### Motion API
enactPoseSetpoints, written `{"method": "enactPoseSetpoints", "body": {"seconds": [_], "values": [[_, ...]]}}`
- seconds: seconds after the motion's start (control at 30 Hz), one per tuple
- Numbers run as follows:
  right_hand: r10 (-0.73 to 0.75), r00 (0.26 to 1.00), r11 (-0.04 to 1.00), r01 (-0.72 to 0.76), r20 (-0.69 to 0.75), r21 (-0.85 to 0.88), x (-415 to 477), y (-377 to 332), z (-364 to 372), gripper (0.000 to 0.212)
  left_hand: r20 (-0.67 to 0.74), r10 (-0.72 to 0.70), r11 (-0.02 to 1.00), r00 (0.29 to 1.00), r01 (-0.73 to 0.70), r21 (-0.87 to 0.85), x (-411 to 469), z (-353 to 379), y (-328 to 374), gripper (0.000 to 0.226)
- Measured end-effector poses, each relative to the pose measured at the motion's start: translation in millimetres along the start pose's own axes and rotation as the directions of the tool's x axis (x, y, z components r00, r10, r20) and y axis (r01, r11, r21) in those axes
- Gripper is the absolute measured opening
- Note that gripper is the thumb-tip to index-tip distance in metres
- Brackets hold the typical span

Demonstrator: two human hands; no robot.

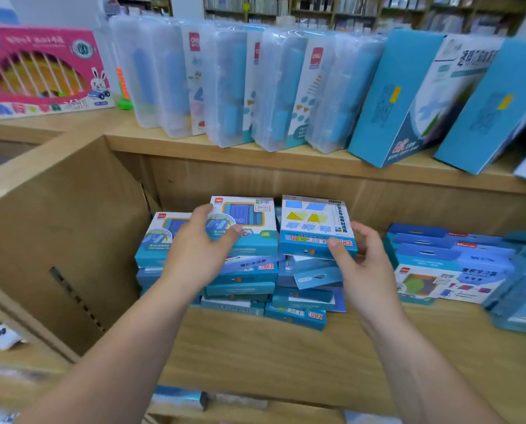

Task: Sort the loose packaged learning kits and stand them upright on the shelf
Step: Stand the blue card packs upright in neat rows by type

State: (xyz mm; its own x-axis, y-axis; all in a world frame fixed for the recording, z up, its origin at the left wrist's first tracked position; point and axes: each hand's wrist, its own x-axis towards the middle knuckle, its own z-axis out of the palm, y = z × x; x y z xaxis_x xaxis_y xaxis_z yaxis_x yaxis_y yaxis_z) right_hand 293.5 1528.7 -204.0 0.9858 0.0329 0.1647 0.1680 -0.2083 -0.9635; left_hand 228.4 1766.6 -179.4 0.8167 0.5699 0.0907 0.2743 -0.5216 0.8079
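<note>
Several flat blue-and-white kit boxes lie in loose stacks on the middle wooden shelf (286, 356). My left hand (197, 255) grips the top box of the middle stack (249, 221), thumb on its face. To its left lies another box with a similar cover (161, 237). My right hand (362, 264) holds the front right corner of a box printed with blue and yellow shapes (313, 224), thumb on its front edge. Under both boxes, more kits (295, 315) lie askew.
A further stack of blue kits (448, 270) lies flat at the right of the shelf. The upper shelf holds clear plastic cases (234, 87), tall blue boxes (399, 96) leaning left, and a pink abacus box (41, 68). A wooden side panel (66, 240) closes the left.
</note>
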Motion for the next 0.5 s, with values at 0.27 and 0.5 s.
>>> {"method": "enactPoseSetpoints", "body": {"seconds": [0.27, 0.5], "values": [[-0.04, 0.994, 0.986, 0.022, -0.102, -0.168, -3.4, 1.4, 0.3, 0.054, -0.021, -0.128, 0.867, 0.991, 0.102, -0.488, 15.9, -5.6, -8.5, 0.051], [-0.511, 0.843, 0.794, 0.39, -0.165, -0.466, -32.7, -26.0, 12.0, 0.042, -0.34, -0.121, 0.891, 0.933, -0.049, -0.452, 17.9, -46.2, -34.4, 0.048]]}}
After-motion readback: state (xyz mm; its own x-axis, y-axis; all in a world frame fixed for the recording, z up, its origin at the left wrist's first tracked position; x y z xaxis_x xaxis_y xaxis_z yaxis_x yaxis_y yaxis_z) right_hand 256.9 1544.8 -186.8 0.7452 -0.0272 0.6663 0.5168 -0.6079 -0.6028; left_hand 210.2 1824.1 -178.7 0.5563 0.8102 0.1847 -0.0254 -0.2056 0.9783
